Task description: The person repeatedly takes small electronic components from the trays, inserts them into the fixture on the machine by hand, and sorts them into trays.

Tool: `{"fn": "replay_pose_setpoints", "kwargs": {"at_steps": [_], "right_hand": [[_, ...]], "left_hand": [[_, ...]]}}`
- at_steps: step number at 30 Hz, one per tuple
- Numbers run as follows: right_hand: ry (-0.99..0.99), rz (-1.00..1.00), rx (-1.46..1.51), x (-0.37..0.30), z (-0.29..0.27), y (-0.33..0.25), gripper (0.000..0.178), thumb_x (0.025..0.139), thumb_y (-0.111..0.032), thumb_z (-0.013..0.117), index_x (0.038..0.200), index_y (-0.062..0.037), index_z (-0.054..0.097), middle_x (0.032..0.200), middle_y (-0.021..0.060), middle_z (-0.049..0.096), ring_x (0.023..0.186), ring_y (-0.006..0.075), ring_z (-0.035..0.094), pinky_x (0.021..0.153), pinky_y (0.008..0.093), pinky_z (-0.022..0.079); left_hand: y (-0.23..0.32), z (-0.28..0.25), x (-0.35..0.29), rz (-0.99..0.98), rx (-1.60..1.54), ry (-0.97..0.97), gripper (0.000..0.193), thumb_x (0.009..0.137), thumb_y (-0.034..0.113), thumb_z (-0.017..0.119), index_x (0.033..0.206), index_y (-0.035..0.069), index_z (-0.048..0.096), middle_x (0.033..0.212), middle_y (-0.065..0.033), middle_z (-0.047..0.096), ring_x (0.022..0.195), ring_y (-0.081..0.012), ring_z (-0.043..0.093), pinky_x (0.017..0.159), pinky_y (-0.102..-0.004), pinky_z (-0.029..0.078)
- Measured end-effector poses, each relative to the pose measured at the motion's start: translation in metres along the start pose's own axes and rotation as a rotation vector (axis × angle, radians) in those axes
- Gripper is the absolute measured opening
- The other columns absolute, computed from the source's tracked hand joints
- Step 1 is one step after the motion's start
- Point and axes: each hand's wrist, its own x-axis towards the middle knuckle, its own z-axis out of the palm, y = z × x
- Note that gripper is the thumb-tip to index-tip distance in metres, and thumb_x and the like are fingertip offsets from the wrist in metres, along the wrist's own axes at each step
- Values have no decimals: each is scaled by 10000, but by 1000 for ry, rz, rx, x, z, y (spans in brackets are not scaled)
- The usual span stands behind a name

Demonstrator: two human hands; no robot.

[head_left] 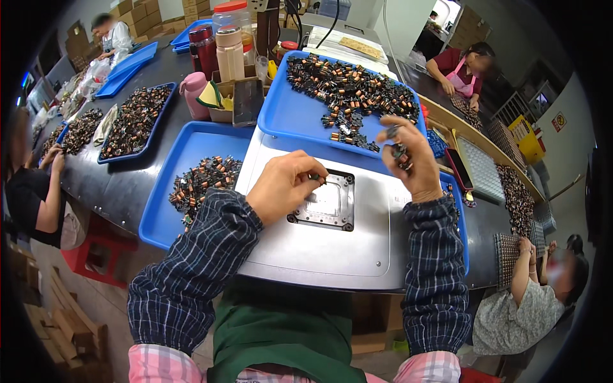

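My left hand [280, 190] pinches a small dark coil part [317, 177] between thumb and fingertips, over the upper left corner of a square, black-framed fixture [349, 207]. That fixture is set in a silver machine top [274, 252]. To its right my raised right hand [418, 163] has curled fingers around several small coil parts [400, 155], black with copper windings. Just beyond, a blue tray [273, 115] carries a large heap of coil parts [357, 89]. At left, another blue tray [156, 214] holds a smaller heap [204, 182], partly covered by my left sleeve.
Behind the left tray stand a pink bottle [194, 92], a beige flask [230, 54] and a cardboard box [220, 115]. A phone-like red-edged object [458, 169] lies right of my right hand. A wooden rail [491, 140] runs along the right. Several co-workers sit around the tables.
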Motion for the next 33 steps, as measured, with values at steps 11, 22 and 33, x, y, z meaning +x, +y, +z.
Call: {"fn": "replay_pose_setpoints", "kwargs": {"at_steps": [11, 22, 33], "right_hand": [[-33, -205, -1477, 42, -38, 9, 219, 630, -126, 694, 801, -3, 635, 648, 73, 559, 608, 144, 538, 580, 253, 432], [-78, -249, -1447, 46, -38, 19, 193, 661, -89, 654, 834, -6, 634, 699, 114, 595, 677, 192, 579, 632, 295, 454], [59, -25, -296, 9, -18, 1, 305, 746, -19, 609, 1044, 9, 547, 691, 72, 578, 448, 59, 479, 333, 149, 329]], "left_hand": [[2, 8, -1, 185, 178, -128, 103, 713, 7, 598, 816, 8, 595, 792, -104, 563, 713, -250, 553, 637, -304, 450], [9, 9, 4, 216, 308, -215, 109, 722, 39, 591, 824, 9, 615, 763, -102, 546, 740, -270, 540, 656, -339, 440], [4, 14, 1, 231, 289, -152, 89, 707, 53, 588, 793, 55, 613, 748, -78, 531, 729, -265, 537, 638, -355, 429]]}}
